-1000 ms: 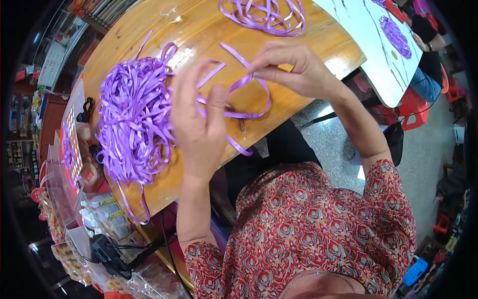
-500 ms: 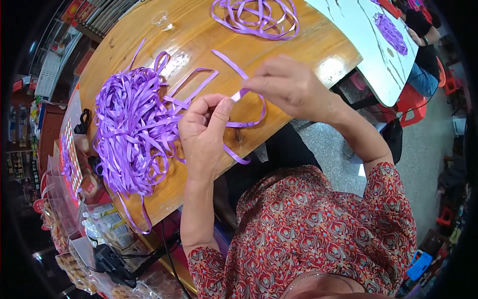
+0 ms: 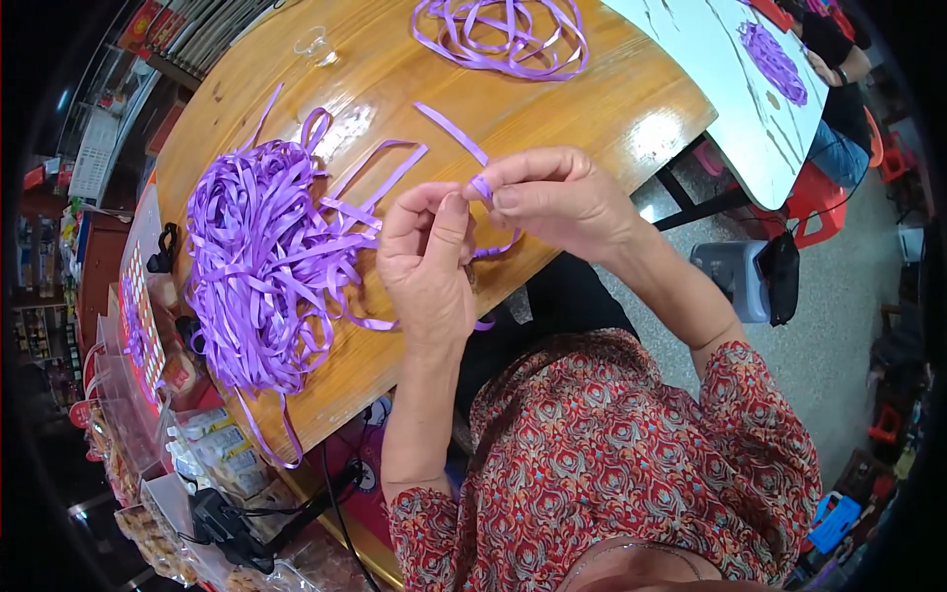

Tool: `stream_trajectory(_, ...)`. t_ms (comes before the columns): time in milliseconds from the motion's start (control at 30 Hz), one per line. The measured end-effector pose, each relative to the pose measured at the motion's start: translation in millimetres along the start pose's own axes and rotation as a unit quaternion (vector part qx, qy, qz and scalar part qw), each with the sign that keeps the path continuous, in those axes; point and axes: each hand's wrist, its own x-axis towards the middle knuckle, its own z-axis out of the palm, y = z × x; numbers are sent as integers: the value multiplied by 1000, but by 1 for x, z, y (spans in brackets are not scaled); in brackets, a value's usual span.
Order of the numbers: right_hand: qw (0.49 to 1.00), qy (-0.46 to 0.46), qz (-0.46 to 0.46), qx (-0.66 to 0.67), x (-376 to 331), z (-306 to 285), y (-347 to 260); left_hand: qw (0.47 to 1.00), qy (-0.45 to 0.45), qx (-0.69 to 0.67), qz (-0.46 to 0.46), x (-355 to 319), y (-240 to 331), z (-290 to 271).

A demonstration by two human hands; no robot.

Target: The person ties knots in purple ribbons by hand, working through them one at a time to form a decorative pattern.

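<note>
A narrow purple ribbon [image 3: 480,186] is pinched in my right hand [image 3: 557,197], thumb against forefinger, with a small fold showing at the fingertips. Close beside it, my left hand [image 3: 426,247] is closed too, thumb pressed to the forefinger on the same ribbon; its exact hold is partly hidden. One loose length of ribbon [image 3: 449,128] runs away from the fingers across the wooden table [image 3: 375,69]. To the left of my left hand lies a large tangled heap of purple ribbon [image 3: 261,266].
Looser ribbon coils [image 3: 503,39] lie at the table's far side. A clear glass-like item [image 3: 316,45] stands at the far left. On a white marbled table [image 3: 681,39] at right sits another purple bundle [image 3: 772,64], near a person's arm [image 3: 843,71]. Packaged goods [image 3: 212,444] crowd the left edge.
My right hand has come down and inward, its fingers now clear and near my left fingertips. My left hand has shifted slightly right. The ribbon stretch between them has shortened.
</note>
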Motion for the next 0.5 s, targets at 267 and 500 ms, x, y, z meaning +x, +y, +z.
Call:
stream_trajectory(267, 961, 20, -125, -244, 4, 6, 0, 993, 60, 83, 57, -4, -3, 5)
stream_trajectory(500, 761, 27, -304, -573, 4, 8, 1, 993, 59, 90, 46, -7, -9, 5)
